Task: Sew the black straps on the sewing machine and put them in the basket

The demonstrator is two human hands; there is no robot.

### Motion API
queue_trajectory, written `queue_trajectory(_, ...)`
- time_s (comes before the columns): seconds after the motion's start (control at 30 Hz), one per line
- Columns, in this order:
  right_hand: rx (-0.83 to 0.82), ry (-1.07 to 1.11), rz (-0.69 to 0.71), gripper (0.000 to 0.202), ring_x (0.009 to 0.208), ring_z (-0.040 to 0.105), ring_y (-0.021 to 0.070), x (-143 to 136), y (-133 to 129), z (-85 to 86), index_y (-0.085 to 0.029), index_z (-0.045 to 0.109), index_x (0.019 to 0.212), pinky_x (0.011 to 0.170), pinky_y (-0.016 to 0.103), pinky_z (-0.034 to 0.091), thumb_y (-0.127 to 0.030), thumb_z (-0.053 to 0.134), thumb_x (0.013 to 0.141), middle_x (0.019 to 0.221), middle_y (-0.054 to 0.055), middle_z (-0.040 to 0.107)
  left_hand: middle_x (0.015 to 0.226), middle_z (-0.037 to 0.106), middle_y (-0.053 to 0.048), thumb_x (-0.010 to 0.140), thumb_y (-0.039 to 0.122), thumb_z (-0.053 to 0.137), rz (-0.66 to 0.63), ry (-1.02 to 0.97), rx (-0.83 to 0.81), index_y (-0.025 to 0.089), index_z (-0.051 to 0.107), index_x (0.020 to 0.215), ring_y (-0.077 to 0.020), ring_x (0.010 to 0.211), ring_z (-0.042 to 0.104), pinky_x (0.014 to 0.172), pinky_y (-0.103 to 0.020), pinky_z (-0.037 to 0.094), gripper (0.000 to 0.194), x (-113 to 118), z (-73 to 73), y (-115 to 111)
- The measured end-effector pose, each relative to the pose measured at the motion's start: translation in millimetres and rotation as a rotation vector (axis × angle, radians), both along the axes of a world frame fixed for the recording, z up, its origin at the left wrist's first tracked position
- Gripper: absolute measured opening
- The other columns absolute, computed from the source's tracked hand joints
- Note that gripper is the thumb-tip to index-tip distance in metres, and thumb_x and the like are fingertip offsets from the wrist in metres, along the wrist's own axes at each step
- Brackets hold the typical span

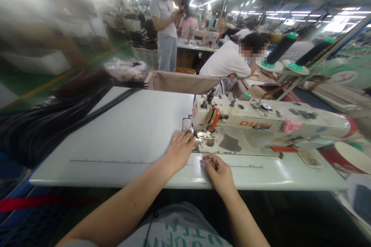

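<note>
My left hand (181,149) lies flat on the white table (139,123), fingers stretched forward. Its fingertips reach the needle area at the left end of a sewing machine (249,117). Whether anything thin lies beneath those fingers is hidden. Closer to the table's front edge, my right hand (218,173) is curled, thumb and fingers drawn together. Something small, dark and pointed shows among its fingers, too small to name. A ruler line (116,161) printed along the front of the table passes by both hands.
Long black strips (37,131) hang over the table's left end. Behind it stands a beige cloth bin (179,82). Black thread cones (281,50) rise at the right. One person (224,60) leans over behind the machine; another person (165,19) stands farther back.
</note>
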State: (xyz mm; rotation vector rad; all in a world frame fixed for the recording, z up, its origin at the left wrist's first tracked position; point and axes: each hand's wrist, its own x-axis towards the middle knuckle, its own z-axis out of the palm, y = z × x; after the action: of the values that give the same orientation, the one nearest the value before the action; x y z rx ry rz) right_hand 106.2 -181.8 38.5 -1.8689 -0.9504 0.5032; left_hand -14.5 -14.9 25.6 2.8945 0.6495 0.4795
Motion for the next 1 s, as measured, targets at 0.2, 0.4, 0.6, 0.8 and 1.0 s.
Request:
queue_trajectory(0.2,0.002,0.006,-0.002,0.030,0.056,0.047,0.0156,-1,1,1.0,-0.020,0.075,0.090,0.058,0.028,0.040,-0.045,0.060,0.087,0.064,-0.001,0.062,0.151,0.054,-0.011,0.104,0.022,0.045,0.002,0.010,0.002,0.023,0.057,0.138,-0.0314,0.151,0.035,0.124,-0.063,0.026,0.036,0,-1.0,-1)
queue_trajectory(0.4,0.008,-0.003,0.002,0.029,0.057,0.047,0.0148,1,0,-0.8,-0.020,0.074,0.089,0.059,0.027,0.040,-0.044,0.060,0.087,0.066,-0.001,0.062,0.145,0.059,-0.008,0.101,0.019,0.051,-0.043,-0.007,-0.080,0.025,0.062,0.133,-0.0305,0.147,0.041,0.123,-0.061,0.031,0.035,3,-1.5,17)
queue_trajectory(0.6,0.017,-0.018,-0.012,0.028,0.057,0.048,0.0152,0,0,-3.0,-0.020,0.075,0.089,0.058,0.027,0.041,-0.042,0.059,0.088,0.062,-0.002,0.060,0.132,0.066,-0.011,0.094,0.015,0.056,-0.034,-0.104,-0.245,0.019,0.072,0.117,-0.0239,0.126,0.061,0.113,-0.040,0.049,0.029,27,-3.0,63)
queue_trajectory(0.8,0.037,-0.056,-0.011,0.028,0.058,0.050,0.0153,-3,-3,-3.3,-0.021,0.074,0.088,0.059,0.027,0.043,-0.043,0.058,0.090,0.064,-0.001,0.062,0.140,0.063,-0.007,0.095,0.018,0.056,-0.071,-0.118,-0.256,0.022,0.075,0.115,-0.0241,0.122,0.064,0.113,-0.040,0.050,0.028,55,-7.4,88)
queue_trajectory(1.0,0.053,-0.066,-0.013,0.028,0.061,0.055,0.0167,-4,-4,-5.2,-0.021,0.074,0.090,0.059,0.027,0.044,-0.044,0.057,0.092,0.067,0.001,0.065,0.142,0.063,-0.007,0.100,0.025,0.052,-0.123,-0.128,-0.240,0.022,0.068,0.132,-0.0265,0.133,0.057,0.117,-0.039,0.045,0.036,62,-2.5,90)
